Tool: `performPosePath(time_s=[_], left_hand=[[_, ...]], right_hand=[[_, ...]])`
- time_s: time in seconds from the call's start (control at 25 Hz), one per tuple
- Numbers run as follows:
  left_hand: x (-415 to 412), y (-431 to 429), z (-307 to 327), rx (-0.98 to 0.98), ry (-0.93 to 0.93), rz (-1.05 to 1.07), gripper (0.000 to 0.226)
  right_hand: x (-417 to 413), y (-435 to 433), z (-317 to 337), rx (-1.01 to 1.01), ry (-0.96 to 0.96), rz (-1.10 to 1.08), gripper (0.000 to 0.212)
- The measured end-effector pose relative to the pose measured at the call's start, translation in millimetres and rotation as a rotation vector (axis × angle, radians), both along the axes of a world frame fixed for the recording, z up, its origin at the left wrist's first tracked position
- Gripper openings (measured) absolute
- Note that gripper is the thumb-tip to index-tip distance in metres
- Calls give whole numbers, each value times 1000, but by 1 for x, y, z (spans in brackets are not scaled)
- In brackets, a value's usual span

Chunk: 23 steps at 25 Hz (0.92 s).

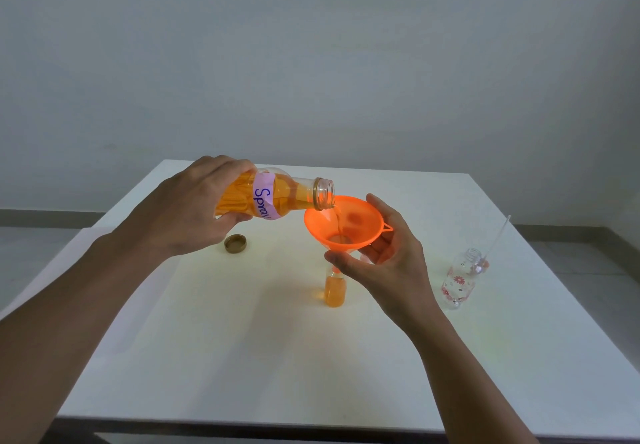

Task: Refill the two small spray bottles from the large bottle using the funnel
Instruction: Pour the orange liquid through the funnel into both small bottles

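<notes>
Head view, white table (207, 357). Left hand (194, 208) wraps the base of the large bottle (277, 197), fingers clenched round it; bottle tipped near level, open neck over the funnel rim, thin orange stream running in. Gold cap (236, 243) lies on the table below the bottle, apart from the hand. Orange funnel (341, 223) sits in the neck of a small spray bottle (335, 293), which stands upright, partly filled with orange liquid. Right hand (384, 263) cups the funnel from beneath, fingers (377, 206) curled round the far rim, thumb under the near side. Far right: second small spray bottle (460, 282), flower-printed, clear, standing uncapped; spray tube (498, 235) beside it.
</notes>
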State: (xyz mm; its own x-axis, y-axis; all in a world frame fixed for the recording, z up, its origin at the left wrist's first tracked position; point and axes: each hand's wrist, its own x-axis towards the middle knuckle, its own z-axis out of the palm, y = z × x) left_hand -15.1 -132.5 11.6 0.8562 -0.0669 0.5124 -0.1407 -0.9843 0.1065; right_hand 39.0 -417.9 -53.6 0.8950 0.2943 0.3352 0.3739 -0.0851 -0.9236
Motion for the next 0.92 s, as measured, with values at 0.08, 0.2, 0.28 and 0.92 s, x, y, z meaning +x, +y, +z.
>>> performPosePath(time_s=[0.08, 0.2, 0.28, 0.92], left_hand=[[0, -1, 1, 1, 0, 1, 69], [0, -2, 1, 0, -3, -6, 68], [-1, -2, 2, 2, -3, -5, 68], [-1, -2, 6, 21, -17, -3, 68]], right_hand=[[0, 0, 0, 1, -1, -1, 96], [0, -1, 0, 1, -2, 3, 96], [0, 0, -1, -2, -3, 3, 97], [2, 0, -1, -8, -16, -2, 98]])
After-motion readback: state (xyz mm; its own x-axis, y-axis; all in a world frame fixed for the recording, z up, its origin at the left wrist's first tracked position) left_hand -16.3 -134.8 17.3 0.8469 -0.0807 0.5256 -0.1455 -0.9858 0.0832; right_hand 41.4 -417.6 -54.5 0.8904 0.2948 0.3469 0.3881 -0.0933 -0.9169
